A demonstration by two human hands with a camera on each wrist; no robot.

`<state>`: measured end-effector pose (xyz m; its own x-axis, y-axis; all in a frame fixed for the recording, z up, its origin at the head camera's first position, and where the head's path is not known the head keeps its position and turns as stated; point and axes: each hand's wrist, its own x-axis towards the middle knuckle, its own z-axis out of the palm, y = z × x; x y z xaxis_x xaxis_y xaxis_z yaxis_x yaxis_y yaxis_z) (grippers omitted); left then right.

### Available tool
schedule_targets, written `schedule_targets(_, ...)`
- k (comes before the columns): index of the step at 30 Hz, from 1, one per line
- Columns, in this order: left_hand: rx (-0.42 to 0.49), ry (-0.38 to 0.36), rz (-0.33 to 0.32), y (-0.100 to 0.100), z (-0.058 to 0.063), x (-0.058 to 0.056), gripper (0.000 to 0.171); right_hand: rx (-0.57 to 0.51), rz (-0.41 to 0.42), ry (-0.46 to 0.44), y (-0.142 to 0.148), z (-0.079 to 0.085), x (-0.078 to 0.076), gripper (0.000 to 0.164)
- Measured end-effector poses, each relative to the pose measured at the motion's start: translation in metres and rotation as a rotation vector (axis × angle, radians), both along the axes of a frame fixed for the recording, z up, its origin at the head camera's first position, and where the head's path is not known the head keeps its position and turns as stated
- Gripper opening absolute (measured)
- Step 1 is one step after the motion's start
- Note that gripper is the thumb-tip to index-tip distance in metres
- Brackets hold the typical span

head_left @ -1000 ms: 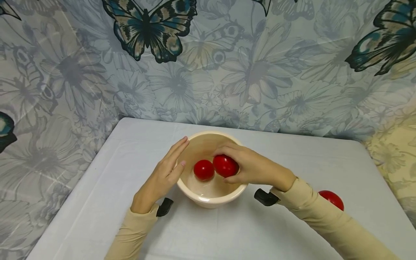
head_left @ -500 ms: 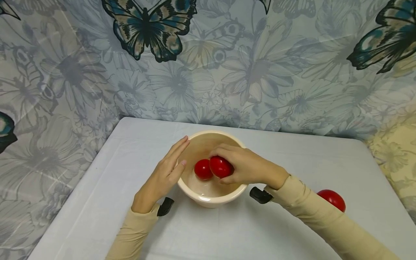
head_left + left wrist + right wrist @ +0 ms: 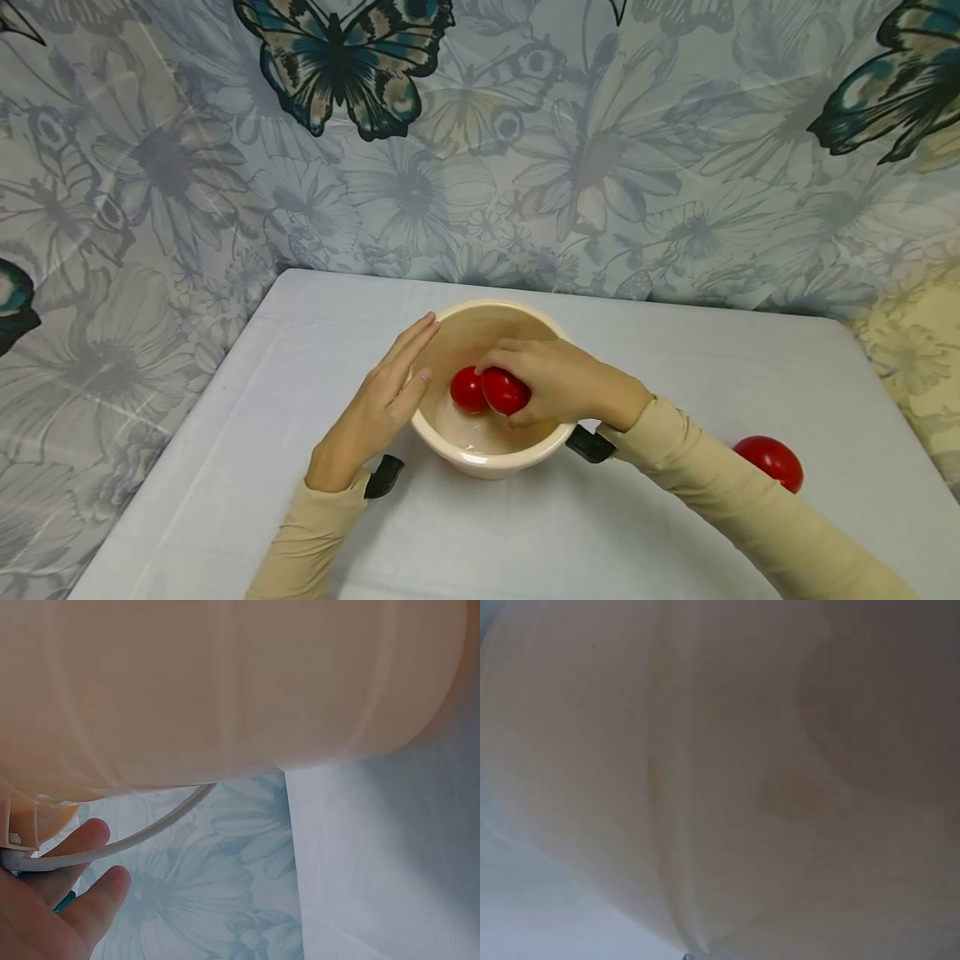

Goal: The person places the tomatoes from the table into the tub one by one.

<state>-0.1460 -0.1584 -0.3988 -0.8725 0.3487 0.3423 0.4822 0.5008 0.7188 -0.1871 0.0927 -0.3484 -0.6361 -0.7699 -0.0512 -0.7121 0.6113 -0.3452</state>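
Observation:
A cream plastic bucket [image 3: 487, 462] with a thin white wire handle [image 3: 161, 825] stands on the table. My left hand [image 3: 378, 404] rests against its left rim, fingers straight; the left wrist view shows the fingertips by the handle's end. Reaching over the right rim, my right hand [image 3: 558, 379] grips a shiny red ball [image 3: 504, 392] low inside the bucket. Another red ball [image 3: 467, 390] lies at the bottom, partly covered by the held one. In the right wrist view the bucket's wall [image 3: 727, 787] fills nearly everything, and the right fingers are out of sight.
A third red ball [image 3: 772, 462] lies on the white-covered table [image 3: 615, 533] at the right, partly behind the right sleeve. Behind the table hangs a flowered cloth [image 3: 420, 192] with large butterflies.
My right hand has moved left and a little deeper into the bucket with its red ball, now overlapping the ball at the bottom. The left hand has stayed at the rim.

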Motion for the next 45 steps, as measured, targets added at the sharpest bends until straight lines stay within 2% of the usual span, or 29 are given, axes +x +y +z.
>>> schedule_targets(7, 0.000, 0.006, 0.005, 0.0003, -0.0005, -0.0007, 0.056, 0.060, 0.002, 0.007, -0.0012, 0.0000, 0.0002, 0.052)
schedule_targets(18, 0.007, -0.003, 0.002, 0.0017, -0.0002, 0.0000, 0.056, 0.121, 0.000, -0.056, -0.0012, 0.0015, -0.0008, 0.053)
schedule_targets(33, 0.004, -0.006, 0.007, 0.0019, 0.0014, -0.0001, 0.057, 0.136, 0.001, -0.061, -0.0014, 0.0007, -0.0015, 0.053)
schedule_targets(45, 0.016, -0.003, -0.001, 0.0014, -0.0005, -0.0013, 0.056, 0.033, 0.040, -0.064, 0.0012, -0.0003, -0.0027, 0.043)
